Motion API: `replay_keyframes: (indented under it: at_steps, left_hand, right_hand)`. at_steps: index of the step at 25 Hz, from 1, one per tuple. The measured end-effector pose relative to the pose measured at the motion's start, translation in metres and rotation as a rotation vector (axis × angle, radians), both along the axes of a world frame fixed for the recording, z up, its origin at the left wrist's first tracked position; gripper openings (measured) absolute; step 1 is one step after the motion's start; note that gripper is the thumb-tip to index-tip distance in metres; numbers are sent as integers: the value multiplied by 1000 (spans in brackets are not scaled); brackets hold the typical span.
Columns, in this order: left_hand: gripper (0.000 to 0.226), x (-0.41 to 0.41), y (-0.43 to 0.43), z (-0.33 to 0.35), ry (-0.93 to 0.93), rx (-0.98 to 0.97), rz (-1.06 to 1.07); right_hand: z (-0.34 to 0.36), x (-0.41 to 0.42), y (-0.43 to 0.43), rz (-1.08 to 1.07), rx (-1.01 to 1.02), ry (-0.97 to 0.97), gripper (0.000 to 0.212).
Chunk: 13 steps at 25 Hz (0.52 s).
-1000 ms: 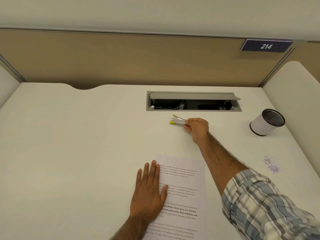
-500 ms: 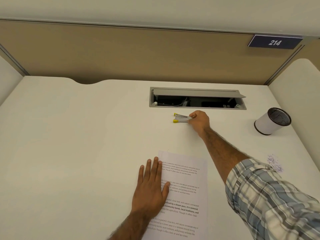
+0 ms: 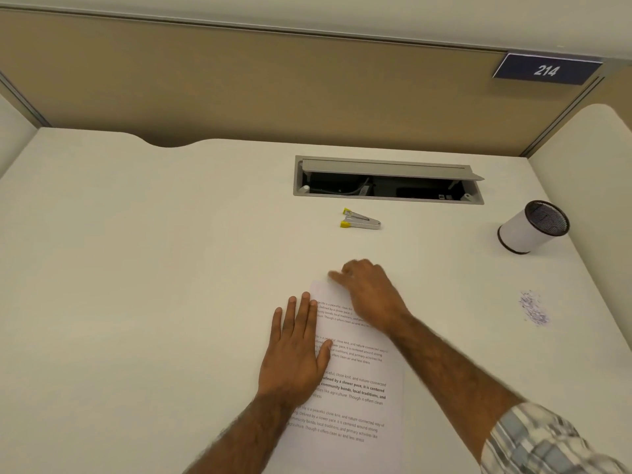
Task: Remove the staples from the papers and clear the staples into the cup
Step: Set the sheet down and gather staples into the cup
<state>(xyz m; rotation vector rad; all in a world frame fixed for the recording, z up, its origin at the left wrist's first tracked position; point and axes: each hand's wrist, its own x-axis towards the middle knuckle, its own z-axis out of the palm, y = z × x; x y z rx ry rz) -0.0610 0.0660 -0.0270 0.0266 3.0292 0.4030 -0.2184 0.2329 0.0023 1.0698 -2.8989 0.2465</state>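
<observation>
The printed papers (image 3: 359, 398) lie on the white desk near its front edge. My left hand (image 3: 295, 354) rests flat on their left side, fingers straight. My right hand (image 3: 371, 295) is blurred over the papers' top edge, fingers loosely curled, with one finger reaching toward the top left corner; I see nothing held in it. The metal staple remover (image 3: 360, 220) with yellow tips lies alone on the desk beyond the papers. A white cup (image 3: 523, 234) with a dark inside stands at the far right. A small pile of staples (image 3: 533, 307) lies in front of the cup.
An open grey cable hatch (image 3: 386, 199) is sunk into the desk just behind the staple remover. A tan partition with a sign reading 214 (image 3: 546, 70) closes off the back. White side panels flank the desk on both sides.
My right hand let go of the staple remover, which now lies on the desk, and drew back toward me to the papers' top edge. My left hand stayed on the papers.
</observation>
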Motion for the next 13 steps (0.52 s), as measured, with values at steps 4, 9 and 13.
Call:
replay_keyframes:
  at_steps: [4, 9, 13]
  left_hand:
    - [75, 0, 0, 0, -5, -13, 4]
    - [75, -1, 0, 1, -7, -11, 4]
    - [74, 0, 0, 0, -8, -10, 4]
  right_hand:
    - [-3, 19, 7, 93, 105, 85, 61]
    - [2, 13, 5, -30, 72, 29, 63]
    - [8, 1, 5, -170, -176, -209, 57]
